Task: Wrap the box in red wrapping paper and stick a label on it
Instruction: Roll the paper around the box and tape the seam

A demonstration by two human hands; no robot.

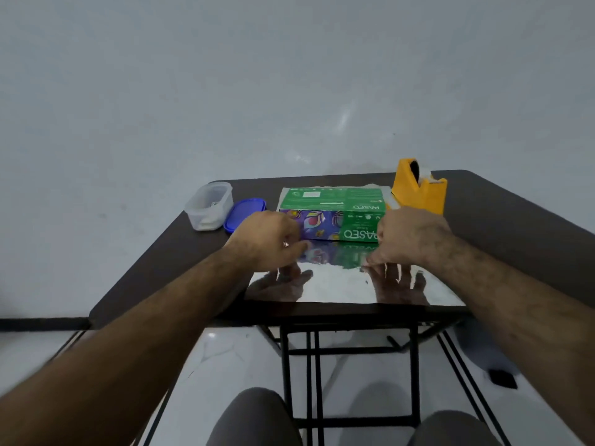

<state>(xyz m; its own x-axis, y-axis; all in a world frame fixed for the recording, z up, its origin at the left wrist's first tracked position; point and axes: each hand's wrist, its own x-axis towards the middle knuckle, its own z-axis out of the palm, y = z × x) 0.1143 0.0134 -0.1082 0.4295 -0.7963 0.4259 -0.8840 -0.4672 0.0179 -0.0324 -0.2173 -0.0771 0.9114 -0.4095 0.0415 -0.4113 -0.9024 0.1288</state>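
A green and purple tissue box [331, 207] lies on a shiny silver sheet of wrapping paper [338, 288] spread over the dark table [167, 259]; no red side shows. My left hand [267, 239] hovers at the box's front left corner, fingers loosely bent and holding nothing. My right hand [409, 236] is at the front right corner, its fingers pointing down toward the sheet. Both hands are mirrored in the paper with fingers spread. No label can be seen.
A yellow tape dispenser [418, 191] stands right behind the box at the back right. A clear plastic container [211, 204] and its blue lid [244, 214] sit at the back left. The table's front edge is close to my knees.
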